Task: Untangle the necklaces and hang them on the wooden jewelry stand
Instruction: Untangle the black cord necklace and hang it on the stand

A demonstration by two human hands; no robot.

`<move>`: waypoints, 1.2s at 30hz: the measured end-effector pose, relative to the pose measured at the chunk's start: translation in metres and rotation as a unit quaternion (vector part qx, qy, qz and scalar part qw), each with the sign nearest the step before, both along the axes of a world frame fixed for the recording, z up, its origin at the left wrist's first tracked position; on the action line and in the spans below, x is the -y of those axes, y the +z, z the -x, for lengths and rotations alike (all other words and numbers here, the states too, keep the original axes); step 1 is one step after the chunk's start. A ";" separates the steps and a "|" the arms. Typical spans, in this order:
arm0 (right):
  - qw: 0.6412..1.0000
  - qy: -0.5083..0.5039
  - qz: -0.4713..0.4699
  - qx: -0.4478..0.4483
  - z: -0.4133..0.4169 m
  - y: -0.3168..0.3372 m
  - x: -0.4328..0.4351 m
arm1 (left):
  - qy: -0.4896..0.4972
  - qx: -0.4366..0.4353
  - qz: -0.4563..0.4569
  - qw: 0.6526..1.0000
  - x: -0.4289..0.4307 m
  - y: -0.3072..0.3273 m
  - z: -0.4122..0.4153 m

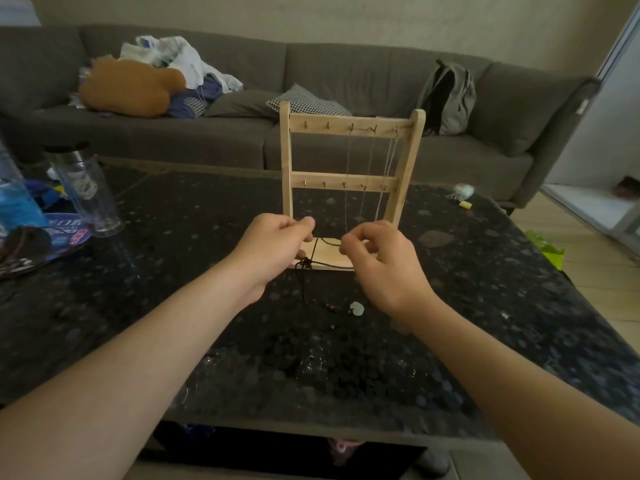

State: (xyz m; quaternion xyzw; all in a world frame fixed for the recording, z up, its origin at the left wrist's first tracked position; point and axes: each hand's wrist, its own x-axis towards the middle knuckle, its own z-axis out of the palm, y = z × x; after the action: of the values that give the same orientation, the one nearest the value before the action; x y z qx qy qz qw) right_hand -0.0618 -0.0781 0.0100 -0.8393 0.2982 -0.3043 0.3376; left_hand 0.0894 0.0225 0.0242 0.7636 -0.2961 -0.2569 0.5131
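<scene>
A wooden jewelry stand (349, 128) with two hooked crossbars stands mid-table. Thin silver chains (371, 168) hang from hooks on the right of its top bar. My left hand (277, 245) and my right hand (377, 258) are raised just in front of the stand's base, each pinching a black cord necklace (306, 265). The cord has a knot below my left hand and trails down to the table. Its pale green pendant (356, 309) and small beads lie on the tabletop between my wrists.
The dark speckled glass table (485, 289) carries a clear tumbler (86, 192), a blue bottle and a blue plate at left, and small bits (462, 194) at far right. A grey sofa with cushions, clothes and a backpack (450, 97) runs behind.
</scene>
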 end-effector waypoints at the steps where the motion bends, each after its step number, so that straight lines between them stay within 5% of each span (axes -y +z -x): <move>1: 0.999 0.006 -0.031 0.006 0.001 0.002 -0.002 | 0.003 -0.052 0.015 0.999 0.000 0.002 0.000; 6: 0.968 -0.006 -0.222 0.117 -0.001 0.009 -0.005 | -0.026 -0.119 0.087 0.989 -0.001 0.007 0.001; 11: 0.857 0.019 -0.439 0.268 -0.001 0.016 -0.001 | -0.095 -0.146 0.095 0.980 -0.002 0.008 0.008; 15: 0.827 0.040 -0.486 0.280 0.004 0.023 0.001 | -0.073 -0.120 0.055 0.989 -0.003 0.003 0.007; 18: 0.837 0.057 -0.464 0.283 0.008 0.025 0.002 | -0.018 -0.115 0.035 0.993 -0.001 -0.002 0.004; 23: 0.940 0.019 -0.277 0.199 0.011 0.029 -0.001 | 0.011 -0.128 -0.011 0.992 0.002 -0.003 0.006; 28: 0.957 0.009 -0.228 0.177 0.013 0.027 -0.007 | -0.004 -0.112 -0.079 0.991 0.002 0.003 0.014; 36: 0.998 -0.050 0.019 -0.037 0.011 0.020 -0.004 | -0.082 -0.081 -0.131 0.985 0.003 -0.003 0.011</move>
State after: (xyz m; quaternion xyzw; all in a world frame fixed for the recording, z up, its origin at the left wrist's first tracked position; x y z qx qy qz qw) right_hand -0.0724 -0.0744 0.0301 -0.8404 0.3462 -0.2950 0.2948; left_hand 0.0785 0.0192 0.0215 0.7742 -0.2789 -0.3958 0.4077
